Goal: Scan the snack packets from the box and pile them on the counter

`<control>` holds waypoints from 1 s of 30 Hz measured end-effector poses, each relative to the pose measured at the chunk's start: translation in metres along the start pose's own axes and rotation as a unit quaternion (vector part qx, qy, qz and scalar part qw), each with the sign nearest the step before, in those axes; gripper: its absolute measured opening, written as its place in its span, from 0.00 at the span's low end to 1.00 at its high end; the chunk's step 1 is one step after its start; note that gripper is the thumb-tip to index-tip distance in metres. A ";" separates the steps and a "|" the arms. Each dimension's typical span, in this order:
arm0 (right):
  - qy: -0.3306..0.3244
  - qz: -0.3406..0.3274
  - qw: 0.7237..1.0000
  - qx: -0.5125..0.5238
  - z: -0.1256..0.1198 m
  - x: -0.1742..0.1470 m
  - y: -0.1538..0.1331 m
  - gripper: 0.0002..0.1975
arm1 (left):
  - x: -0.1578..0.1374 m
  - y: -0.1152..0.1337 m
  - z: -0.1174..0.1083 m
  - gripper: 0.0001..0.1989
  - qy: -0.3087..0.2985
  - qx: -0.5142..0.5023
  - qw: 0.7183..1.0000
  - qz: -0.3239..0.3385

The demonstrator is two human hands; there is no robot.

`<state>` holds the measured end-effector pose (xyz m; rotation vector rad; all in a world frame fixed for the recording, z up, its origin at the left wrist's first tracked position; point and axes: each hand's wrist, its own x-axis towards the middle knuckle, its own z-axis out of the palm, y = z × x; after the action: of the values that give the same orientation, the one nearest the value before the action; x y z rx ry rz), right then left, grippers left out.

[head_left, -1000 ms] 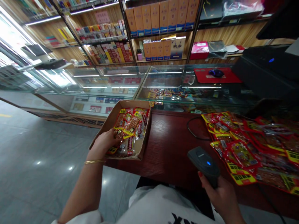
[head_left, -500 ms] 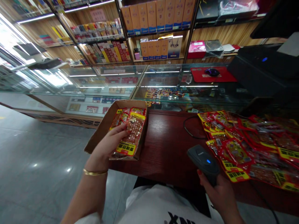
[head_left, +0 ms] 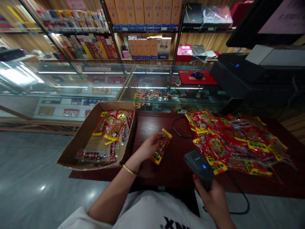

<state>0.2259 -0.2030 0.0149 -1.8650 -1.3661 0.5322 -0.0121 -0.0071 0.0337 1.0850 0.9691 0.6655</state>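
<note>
My left hand (head_left: 149,147) is closed on a red and yellow snack packet (head_left: 164,143), over the dark red wooden table between the box and the pile. In my right hand (head_left: 213,195) is a dark grey barcode scanner (head_left: 199,167) with a lit blue light, its head tilted towards the upper left. To the left stands an open cardboard box (head_left: 78,138) holding several loose packets (head_left: 115,128), some red and yellow, some clear with dark labels. A large heap of similar snack packets (head_left: 216,148) lies to the right, beyond the scanner.
A glass display counter (head_left: 95,78) runs behind the table (head_left: 145,121). On it are a red mouse pad (head_left: 184,76) with a computer mouse (head_left: 197,75) and a dark machine (head_left: 238,71) at right. A black cable (head_left: 176,127) lies by the heap. Shelves of boxes stand behind.
My left hand has carried a snack packet out of the cardboard box and rightward over the table. My right hand still holds the scanner. The camera view has shifted to the right.
</note>
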 end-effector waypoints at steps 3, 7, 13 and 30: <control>-0.002 -0.012 1.000 0.001 0.002 0.000 0.003 0.22 | -0.006 0.005 -0.006 0.25 -0.032 -0.126 0.991 -0.030; 0.005 -0.045 0.999 -0.005 0.006 0.006 -0.001 0.21 | -0.015 0.008 -0.009 0.37 -0.096 -0.214 0.972 -0.008; 0.001 -0.066 0.998 -0.018 0.008 0.011 -0.011 0.22 | -0.015 -0.008 -0.009 0.24 0.025 0.066 0.993 0.097; -0.006 -0.051 0.998 -0.021 0.007 0.007 -0.009 0.23 | -0.013 -0.002 -0.017 0.14 0.176 0.083 0.972 0.135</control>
<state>0.2177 -0.1933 0.0180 -1.8168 -1.4823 0.4678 -0.0333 -0.0119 0.0334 1.2854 1.2087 1.0393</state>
